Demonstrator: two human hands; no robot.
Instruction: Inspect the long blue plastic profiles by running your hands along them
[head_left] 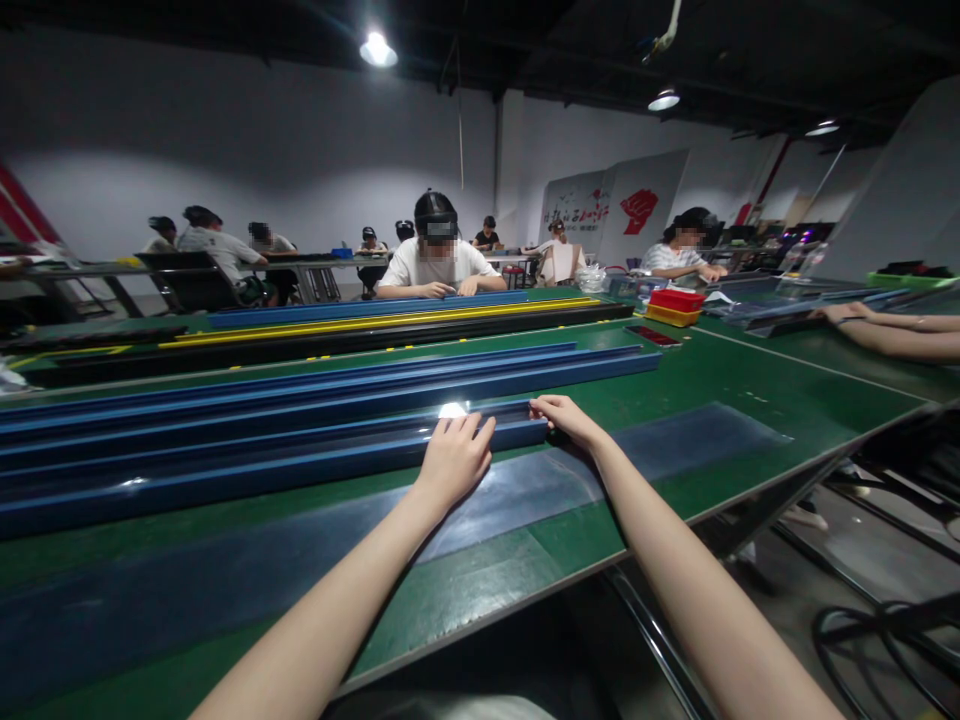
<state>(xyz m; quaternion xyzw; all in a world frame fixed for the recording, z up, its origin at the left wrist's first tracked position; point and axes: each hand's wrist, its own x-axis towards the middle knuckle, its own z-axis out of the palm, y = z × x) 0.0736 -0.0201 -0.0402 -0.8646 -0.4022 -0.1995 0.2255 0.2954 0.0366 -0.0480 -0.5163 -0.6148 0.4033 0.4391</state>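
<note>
Left hand (456,462), fingers slightly spread, rests on a long blue channel-shaped profile (262,478); right hand (564,416), fingers nearly together, at its end, hold unclear; clear flat plastic strip (517,490) toward green table's (810,390) near edge; similar blue profile (525,380) just beyond

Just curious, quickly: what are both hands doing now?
Left hand: open, resting on the nearest blue channel.
Right hand: curled at its end; grip unclear.
</note>
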